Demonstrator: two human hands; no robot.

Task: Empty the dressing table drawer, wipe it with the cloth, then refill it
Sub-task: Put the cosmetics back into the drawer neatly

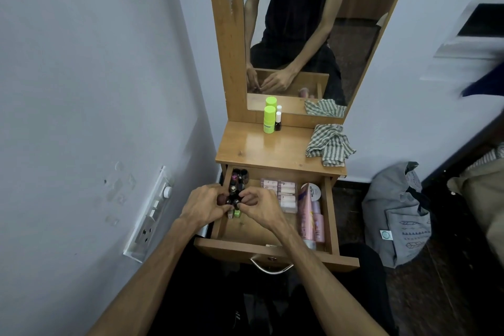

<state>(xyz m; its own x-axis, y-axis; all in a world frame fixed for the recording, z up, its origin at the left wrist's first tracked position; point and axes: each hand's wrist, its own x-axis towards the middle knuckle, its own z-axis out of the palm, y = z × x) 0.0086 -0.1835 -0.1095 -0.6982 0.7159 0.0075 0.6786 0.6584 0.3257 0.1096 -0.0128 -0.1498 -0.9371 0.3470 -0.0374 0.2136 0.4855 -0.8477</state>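
flanking drawer (334,215): wall socket (147,222), grey bag (395,215).

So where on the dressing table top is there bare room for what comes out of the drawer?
The table top is bare across its middle and front left, between the green bottle at the back and the striped cloth on the right. The drawer is crowded along its left side, back and right; only its front floor shows bare.
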